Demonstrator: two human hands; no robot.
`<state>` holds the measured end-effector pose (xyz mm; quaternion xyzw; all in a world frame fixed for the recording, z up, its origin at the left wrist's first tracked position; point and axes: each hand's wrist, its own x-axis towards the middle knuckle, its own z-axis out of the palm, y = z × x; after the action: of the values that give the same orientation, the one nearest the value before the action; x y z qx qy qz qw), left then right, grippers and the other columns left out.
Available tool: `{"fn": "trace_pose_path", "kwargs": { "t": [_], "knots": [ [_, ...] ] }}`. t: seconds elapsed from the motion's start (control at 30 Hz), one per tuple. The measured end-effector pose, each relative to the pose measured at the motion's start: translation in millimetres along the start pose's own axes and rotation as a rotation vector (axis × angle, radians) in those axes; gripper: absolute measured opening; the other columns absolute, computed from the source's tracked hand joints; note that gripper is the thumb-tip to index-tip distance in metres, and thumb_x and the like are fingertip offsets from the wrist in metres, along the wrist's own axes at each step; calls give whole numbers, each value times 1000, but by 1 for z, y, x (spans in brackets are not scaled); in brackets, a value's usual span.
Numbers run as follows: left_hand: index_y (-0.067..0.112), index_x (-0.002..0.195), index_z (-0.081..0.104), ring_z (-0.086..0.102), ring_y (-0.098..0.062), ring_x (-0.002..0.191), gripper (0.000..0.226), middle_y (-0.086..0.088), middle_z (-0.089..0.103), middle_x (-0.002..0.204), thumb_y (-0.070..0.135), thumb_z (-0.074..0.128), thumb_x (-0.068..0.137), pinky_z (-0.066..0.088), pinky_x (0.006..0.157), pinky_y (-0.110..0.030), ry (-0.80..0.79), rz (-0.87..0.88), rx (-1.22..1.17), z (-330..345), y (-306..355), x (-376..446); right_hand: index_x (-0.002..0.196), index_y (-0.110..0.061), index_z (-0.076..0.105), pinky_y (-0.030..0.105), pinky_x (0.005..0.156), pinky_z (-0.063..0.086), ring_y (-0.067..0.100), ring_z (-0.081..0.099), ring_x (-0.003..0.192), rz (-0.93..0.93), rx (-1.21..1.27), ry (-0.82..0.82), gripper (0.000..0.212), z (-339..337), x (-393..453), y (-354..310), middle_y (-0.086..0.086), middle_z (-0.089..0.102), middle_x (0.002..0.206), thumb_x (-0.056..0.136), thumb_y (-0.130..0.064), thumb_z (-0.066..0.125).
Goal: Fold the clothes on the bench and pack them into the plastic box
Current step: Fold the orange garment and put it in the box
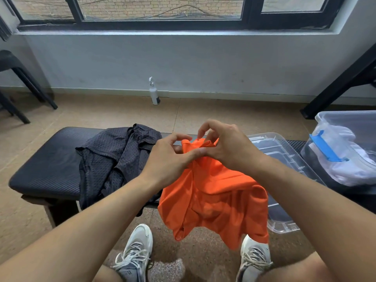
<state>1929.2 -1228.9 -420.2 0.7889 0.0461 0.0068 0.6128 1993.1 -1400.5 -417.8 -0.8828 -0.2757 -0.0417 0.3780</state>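
Note:
An orange garment (213, 198) hangs bunched in the air in front of the black padded bench (46, 165). My left hand (168, 159) and my right hand (227, 147) both pinch its top edge close together, above the bench's middle. A dark mesh garment (114, 159) lies crumpled on the bench, left of my hands. The clear plastic box (345, 151) with a blue latch stands on the bench's right end and holds white clothing.
A clear lid (284, 157) lies flat on the bench between the orange garment and the box. A white bottle (154, 94) stands on the floor by the wall. Black chair legs (24, 82) are at far left, a black table leg (341, 82) at far right. My shoes (136, 251) are below.

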Motion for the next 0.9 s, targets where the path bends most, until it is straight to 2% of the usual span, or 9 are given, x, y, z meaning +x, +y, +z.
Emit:
{"fn": "trace_pose_path", "kwargs": {
  "t": [0.1, 0.23, 0.3, 0.43, 0.53, 0.63, 0.77, 0.83, 0.9],
  "knots": [
    [15, 121, 64, 78, -25, 81, 33, -9, 79, 84, 15, 75, 90, 64, 76, -44, 21, -25, -43, -1, -4, 3, 94, -32, 63, 27, 67, 50, 4, 59, 63, 27, 64, -44, 37, -3, 0, 2, -8, 67, 74, 70, -26, 90],
    [15, 123, 63, 77, -25, 78, 31, -10, 79, 84, 14, 71, 93, 64, 74, -42, 51, -43, -73, -3, -7, 8, 115, -31, 70, 34, 84, 55, 17, 71, 80, 94, 184, -182, 38, -12, 2, 9, -6, 75, 85, 82, -18, 83],
    [16, 122, 63, 77, -25, 81, 32, -9, 80, 86, 14, 73, 92, 64, 78, -44, 36, -42, -80, -3, -7, 8, 115, -30, 72, 32, 86, 56, 11, 72, 81, 97, 187, -222, 35, -17, 2, 11, -7, 76, 88, 85, -15, 80],
    [14, 116, 67, 78, -24, 83, 28, -8, 80, 88, 9, 75, 90, 63, 79, -42, -2, -35, -100, -1, -8, 7, 109, -26, 76, 19, 75, 56, 3, 72, 75, 116, 234, -287, 34, -23, -1, 6, -11, 76, 78, 79, -11, 84],
    [11, 107, 71, 78, -26, 83, 21, -8, 80, 87, 4, 76, 87, 63, 79, -40, -13, -24, -101, 0, -8, 7, 100, -31, 78, 34, 77, 59, 14, 72, 75, 114, 221, -265, 35, -24, 0, 5, -2, 76, 80, 70, -19, 91],
    [10, 101, 71, 77, -26, 82, 20, -10, 80, 87, 1, 78, 84, 64, 76, -36, -35, -18, -88, 1, -6, 6, 91, -23, 71, 51, 75, 56, 26, 68, 71, 126, 268, -251, 35, -23, -1, 2, 8, 75, 79, 64, -20, 94],
    [6, 99, 72, 75, -37, 88, 8, -20, 77, 88, 10, 72, 92, 62, 83, -46, -46, -24, -106, 1, -9, 8, 81, -23, 64, 50, 72, 52, 17, 58, 65, 88, 235, -237, 42, -22, -2, 1, -3, 66, 68, 56, -26, 98],
    [7, 97, 72, 74, -31, 77, 9, -17, 76, 81, 15, 70, 94, 62, 79, -43, -57, -20, -95, 2, -10, 8, 79, -23, 64, 50, 73, 53, 25, 60, 70, 46, 205, -240, 43, -21, -2, -1, 3, 67, 72, 54, -29, 98],
    [6, 98, 70, 65, -15, 59, 10, -4, 71, 64, 15, 68, 96, 56, 67, -32, -65, -9, -82, 3, -9, 7, 75, -25, 64, 43, 74, 53, 21, 61, 72, 2, 196, -266, 39, -19, -3, -5, 5, 69, 75, 56, -27, 98]
  ]
}}
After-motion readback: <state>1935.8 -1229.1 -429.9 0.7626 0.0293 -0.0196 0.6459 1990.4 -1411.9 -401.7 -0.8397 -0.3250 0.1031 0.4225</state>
